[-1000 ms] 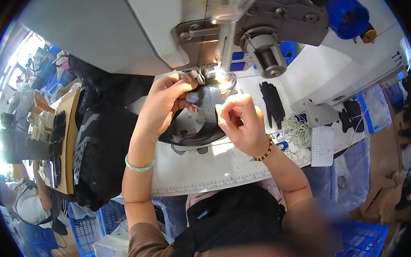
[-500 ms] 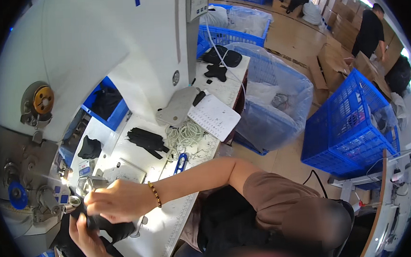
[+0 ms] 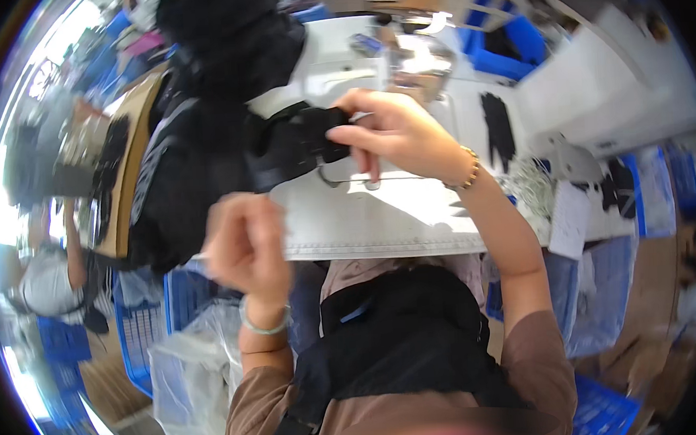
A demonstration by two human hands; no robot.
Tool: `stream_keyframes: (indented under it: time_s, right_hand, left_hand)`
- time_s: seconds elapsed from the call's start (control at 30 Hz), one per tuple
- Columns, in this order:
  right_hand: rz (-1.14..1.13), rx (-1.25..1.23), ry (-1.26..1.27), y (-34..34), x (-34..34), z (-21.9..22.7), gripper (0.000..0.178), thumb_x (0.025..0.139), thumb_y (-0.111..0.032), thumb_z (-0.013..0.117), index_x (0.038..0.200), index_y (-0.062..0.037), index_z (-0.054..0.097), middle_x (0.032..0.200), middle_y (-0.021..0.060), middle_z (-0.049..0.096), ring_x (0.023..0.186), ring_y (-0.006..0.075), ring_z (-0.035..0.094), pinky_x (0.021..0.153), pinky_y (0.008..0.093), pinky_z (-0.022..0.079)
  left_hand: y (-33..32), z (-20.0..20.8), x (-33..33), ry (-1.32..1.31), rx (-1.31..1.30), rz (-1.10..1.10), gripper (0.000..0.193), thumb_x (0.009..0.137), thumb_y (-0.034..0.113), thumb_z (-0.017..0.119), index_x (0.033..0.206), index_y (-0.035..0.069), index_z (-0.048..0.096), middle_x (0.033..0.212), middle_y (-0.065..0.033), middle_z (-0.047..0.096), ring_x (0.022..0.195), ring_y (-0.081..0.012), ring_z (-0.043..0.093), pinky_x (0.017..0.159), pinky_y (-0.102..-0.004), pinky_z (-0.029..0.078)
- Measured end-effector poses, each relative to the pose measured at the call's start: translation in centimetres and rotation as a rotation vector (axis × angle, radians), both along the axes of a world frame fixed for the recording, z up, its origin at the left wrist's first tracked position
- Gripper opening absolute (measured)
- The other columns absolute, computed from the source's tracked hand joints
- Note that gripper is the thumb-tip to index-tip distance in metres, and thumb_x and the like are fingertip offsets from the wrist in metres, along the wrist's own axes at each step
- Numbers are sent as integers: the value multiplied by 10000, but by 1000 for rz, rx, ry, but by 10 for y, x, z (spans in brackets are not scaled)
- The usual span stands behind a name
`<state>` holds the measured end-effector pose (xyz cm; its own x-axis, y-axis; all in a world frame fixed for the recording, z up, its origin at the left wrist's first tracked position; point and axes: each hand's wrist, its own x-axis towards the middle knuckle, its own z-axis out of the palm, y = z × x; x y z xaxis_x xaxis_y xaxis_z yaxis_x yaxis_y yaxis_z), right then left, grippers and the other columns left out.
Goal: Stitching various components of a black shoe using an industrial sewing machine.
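Note:
My right hand (image 3: 403, 134) pinches the right end of a black fabric piece (image 3: 295, 141) between thumb and fingers, above the white worktable (image 3: 364, 224). The piece reaches left toward a large heap of black fabric (image 3: 194, 171) at the table's left side; I cannot tell whether it touches the heap. Nearer to me, my left hand (image 3: 246, 244) is raised at the front left of the table, below the fabric piece and apart from it. Motion blurs its curled fingers, so whether anything is in them does not show.
Black fabric strips (image 3: 499, 128), tangled pale cord (image 3: 531, 186) and a written sheet (image 3: 570, 218) lie on the right. A blue bin (image 3: 506, 60) stands at the back right. Behind the heap's left side is a brown board edge (image 3: 133, 163). A bag-lined blue basket (image 3: 144, 334) stands at lower left.
The view has swung left from the sewing machine to the table and black heap. Both hands were together at the machine; now they are apart, the right holding the fabric piece.

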<state>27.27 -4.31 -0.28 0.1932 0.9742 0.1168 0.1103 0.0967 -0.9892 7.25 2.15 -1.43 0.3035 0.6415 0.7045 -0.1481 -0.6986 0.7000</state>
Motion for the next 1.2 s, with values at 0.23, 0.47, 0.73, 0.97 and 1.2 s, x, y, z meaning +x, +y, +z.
stream_keyframes:
  time_s: [0.23,0.47,0.73,0.97,1.2]
  right_hand:
    - [55,59,-20,3,-21,3,239,878,-65,561,1108,-22,514,806,42,553,543,60,558,431,196,448]
    - [-255,567,-803,0,-23,8,227,812,-29,627,1038,-41,620,953,76,571,660,100,596,501,194,465]
    - [-43,951,-1417,-19,-32,-8,275,696,-100,593,941,22,626,972,87,588,810,168,601,632,230,485]
    - [-57,979,-1506,-24,-30,-8,259,707,-89,594,939,18,631,983,67,584,825,144,594,618,221,468]
    - [-193,755,-1203,-23,-34,-16,284,734,-50,623,1009,1,577,968,87,580,711,197,615,554,266,489]
  left_hand:
    - [3,-37,32,-143,-783,-425,183,880,99,589,913,-80,597,710,-90,618,573,-117,576,491,-225,465]
    - [0,-43,43,-230,-646,-472,126,883,41,576,920,-75,608,753,-107,653,649,-152,639,561,-213,485]
    - [-2,-54,44,-272,-507,-243,86,856,-2,596,885,-67,644,716,10,600,588,-22,463,494,-162,352]
    - [-6,-57,43,-272,-517,-252,81,854,-18,587,868,-61,655,708,31,583,595,-7,435,482,-163,323]
    - [-9,-57,42,-227,-414,-185,90,863,7,593,875,-63,649,722,-5,626,629,-33,531,539,-163,405]
